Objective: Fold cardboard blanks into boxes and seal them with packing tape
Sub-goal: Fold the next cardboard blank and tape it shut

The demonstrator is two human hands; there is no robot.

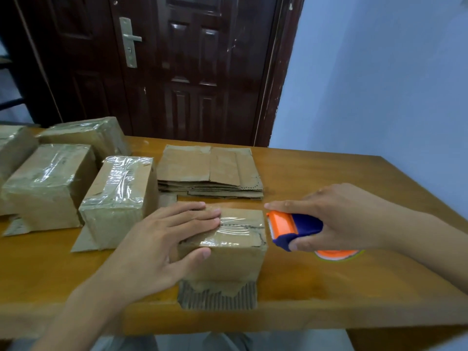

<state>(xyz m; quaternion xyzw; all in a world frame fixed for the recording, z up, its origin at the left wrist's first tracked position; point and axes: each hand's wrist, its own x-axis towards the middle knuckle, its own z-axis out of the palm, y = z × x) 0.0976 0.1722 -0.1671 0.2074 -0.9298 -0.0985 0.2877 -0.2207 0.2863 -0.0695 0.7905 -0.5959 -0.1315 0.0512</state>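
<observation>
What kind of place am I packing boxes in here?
Probably a plain room in a home or small office, not a warehouse: a wooden table serves as the bench, with a dark panelled door and a bare pale blue wall behind it.

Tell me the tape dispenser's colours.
Orange and dark blue tape dispenser, held in the right hand; head view.

Wooden table (329,173) — boxes and blanks on it.
Taped boxes (119,198) at left, stacked cardboard blanks (207,171) at centre, one box (228,249) nearest the lower edge — all resting directly on it.
</observation>
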